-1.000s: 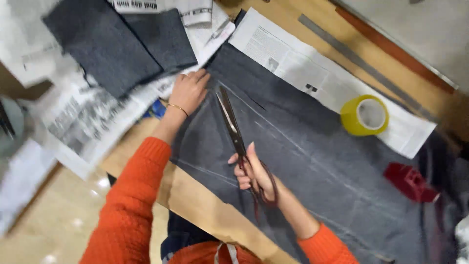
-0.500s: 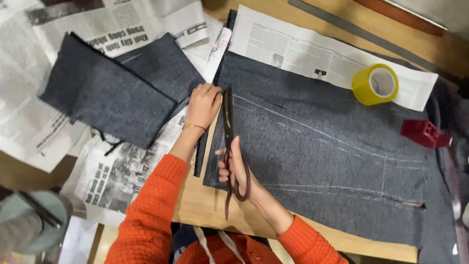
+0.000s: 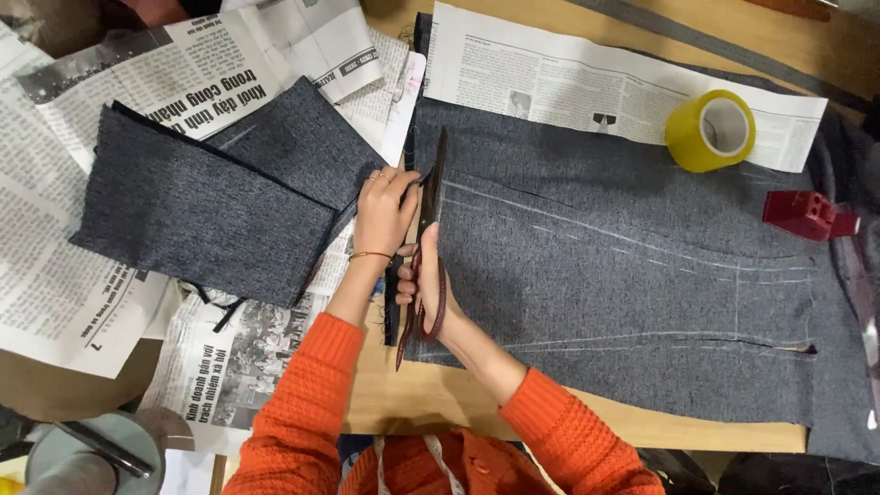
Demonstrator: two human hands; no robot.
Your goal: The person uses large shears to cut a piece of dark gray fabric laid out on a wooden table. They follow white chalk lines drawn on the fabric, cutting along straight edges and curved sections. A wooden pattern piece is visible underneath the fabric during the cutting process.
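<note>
A large piece of dark grey fabric [image 3: 623, 275] with white chalk lines lies spread over the wooden table [image 3: 431, 403]. My right hand [image 3: 420, 275] grips long scissors [image 3: 429, 197] with dark red handles, their blades pointing away along the fabric's left edge. My left hand [image 3: 383, 213] rests flat beside the blades, fingertips on the narrow strip of fabric at that edge. Both arms wear orange knitted sleeves.
Folded grey fabric pieces [image 3: 211, 206] lie on newspapers [image 3: 110, 110] at the left. A sheet of newspaper [image 3: 587, 82], a yellow tape roll [image 3: 710, 130] and a red block [image 3: 807, 215] sit at the back right. A round grey object [image 3: 87, 458] is at the lower left.
The view shifted so the cloth lies more square. My right hand and scissors moved further along the fabric's left edge; my left hand stays beside the blades.
</note>
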